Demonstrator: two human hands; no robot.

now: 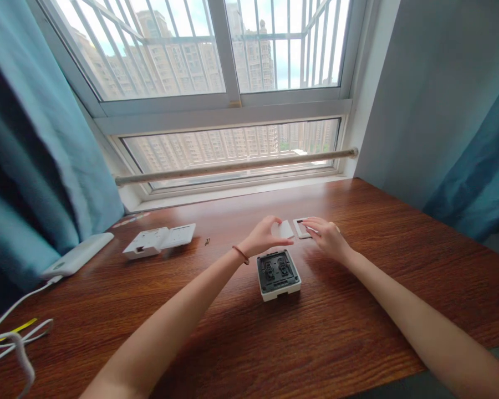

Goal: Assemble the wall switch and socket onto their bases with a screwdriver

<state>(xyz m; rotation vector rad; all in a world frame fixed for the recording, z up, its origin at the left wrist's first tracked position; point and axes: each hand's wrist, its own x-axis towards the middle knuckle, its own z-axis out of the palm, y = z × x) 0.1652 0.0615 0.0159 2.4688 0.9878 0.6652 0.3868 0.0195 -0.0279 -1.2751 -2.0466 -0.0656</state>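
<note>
Beyond the square black-and-white box, left hand is spanning a flat white plate, right hand touching a white rectangular frame; cannot tell whether fingers are gripping. Thin edges are probably favouring light pinching.

A horizontal bar crosses the lower part of the window, buildings stand beyond it, a blue curtain hangs to its left, and a white cable lies to its lower left.

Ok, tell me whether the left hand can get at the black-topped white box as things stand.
Probably yes: the black-topped white box sits close on the near side of the left hand, nothing covers it, and the right hand is clear of it.
</note>
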